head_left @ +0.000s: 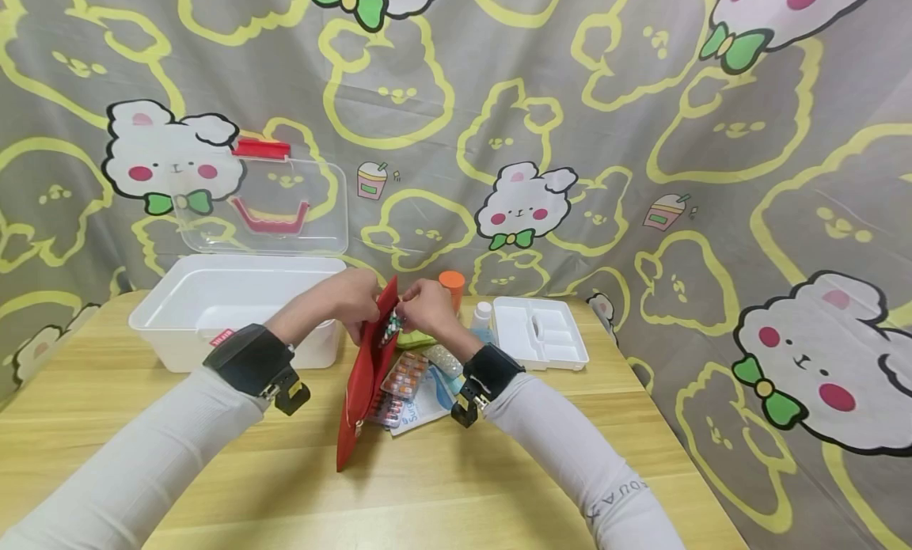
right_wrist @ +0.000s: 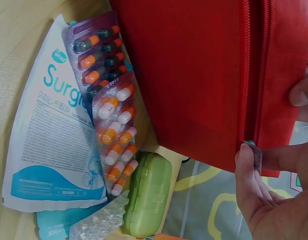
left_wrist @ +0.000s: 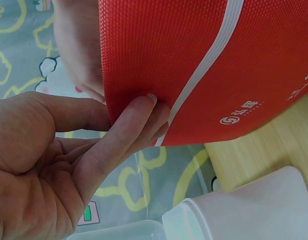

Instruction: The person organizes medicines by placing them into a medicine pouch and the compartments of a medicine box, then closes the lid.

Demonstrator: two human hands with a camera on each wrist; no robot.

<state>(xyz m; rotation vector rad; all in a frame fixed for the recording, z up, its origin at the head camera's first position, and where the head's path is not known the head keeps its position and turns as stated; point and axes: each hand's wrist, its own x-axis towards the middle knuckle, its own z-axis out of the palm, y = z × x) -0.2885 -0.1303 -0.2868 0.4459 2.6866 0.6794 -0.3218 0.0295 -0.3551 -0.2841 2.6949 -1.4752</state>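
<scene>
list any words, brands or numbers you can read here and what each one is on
"Surg", cut off by the blister packs: white and blue packet.
"UA" or so, partly seen: right sleeve.
White logo and characters, too blurred to read: red pouch.
Small print on the packet and the red tag on the white box: too small to read.

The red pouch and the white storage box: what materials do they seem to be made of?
The red pouch looks like woven, matte synthetic fabric: a fine grid texture shows, with a zipper along its edge. The white storage box seems smooth, slightly glossy plastic, and its open lid is transparent.
</scene>
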